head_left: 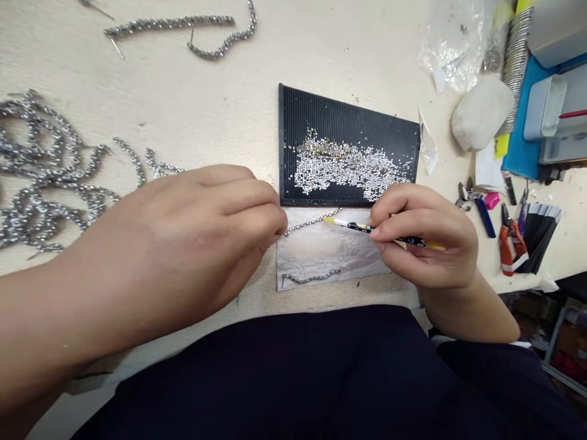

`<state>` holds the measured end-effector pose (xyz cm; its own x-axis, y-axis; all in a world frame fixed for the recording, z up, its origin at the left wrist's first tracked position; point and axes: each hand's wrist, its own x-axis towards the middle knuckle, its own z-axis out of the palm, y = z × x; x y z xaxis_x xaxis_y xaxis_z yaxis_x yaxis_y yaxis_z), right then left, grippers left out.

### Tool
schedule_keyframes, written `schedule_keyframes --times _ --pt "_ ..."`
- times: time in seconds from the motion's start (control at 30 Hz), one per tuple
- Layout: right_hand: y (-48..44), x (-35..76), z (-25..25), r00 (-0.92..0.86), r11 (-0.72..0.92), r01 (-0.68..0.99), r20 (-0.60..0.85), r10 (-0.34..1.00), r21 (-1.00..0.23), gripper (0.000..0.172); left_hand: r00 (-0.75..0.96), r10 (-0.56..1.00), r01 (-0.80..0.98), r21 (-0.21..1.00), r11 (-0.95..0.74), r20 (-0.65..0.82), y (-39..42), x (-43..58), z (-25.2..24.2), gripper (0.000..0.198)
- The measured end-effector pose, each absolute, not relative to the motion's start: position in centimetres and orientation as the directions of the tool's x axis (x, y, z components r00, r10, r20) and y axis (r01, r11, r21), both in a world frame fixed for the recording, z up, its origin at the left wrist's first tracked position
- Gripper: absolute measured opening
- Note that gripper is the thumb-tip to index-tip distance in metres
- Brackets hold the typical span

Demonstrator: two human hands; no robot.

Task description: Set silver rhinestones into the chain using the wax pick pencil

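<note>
My left hand (220,214) is closed, its fingertips pinching the left end of a thin silver chain (305,225) studded with small stones. In my right hand (422,235) is a pencil-like stick (351,225) with a yellow tip and a black-and-white patterned body. That tip points left and rests at or just over the chain; I cannot tell whether it touches. Beneath lies a pale marbled sheet (321,253), with a second short chain (312,278) near its lower edge. Just beyond is a black ribbed tray (348,110) bearing many tiny shiny stones (339,168).
Coiled silver chains (46,165) heap at the left, and more chain lengths (169,24) lie at the far left. On the right are a white lump (483,113), orange-handled pliers (512,244), cutters (468,194), a clear plastic bag (452,46) and a blue tray (523,146).
</note>
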<state>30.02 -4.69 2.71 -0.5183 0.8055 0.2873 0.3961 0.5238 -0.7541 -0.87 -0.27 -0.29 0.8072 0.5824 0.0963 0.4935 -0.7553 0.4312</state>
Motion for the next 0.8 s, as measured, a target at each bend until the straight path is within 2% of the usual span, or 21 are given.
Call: schedule_keyframes --times 0.17,0.33,0.47,0.8 --pt "-4.66 30.07 2.79 -0.514 0.522 0.395 0.289 0.807 -0.756 0.034 0.816 0.563 0.477 0.398 -0.783 0.129 -0.3 -0.97 -0.43 0.048" --pt "-4.65 30.2 2.81 -0.51 0.529 0.405 0.297 0.808 -0.746 0.03 0.81 0.579 0.499 0.411 -0.763 0.093 -0.16 -0.86 -0.26 0.047" --pt "-4.64 30.07 2.78 -0.528 0.527 0.399 0.282 0.801 -0.751 0.034 0.806 0.585 0.507 0.405 -0.761 0.089 -0.12 -0.84 -0.23 0.047" --pt "-5.0 30.18 2.74 -0.502 0.494 0.4 0.266 0.823 -0.772 0.031 0.799 0.595 0.499 0.451 -0.74 0.091 -0.31 -0.69 0.0 0.041"
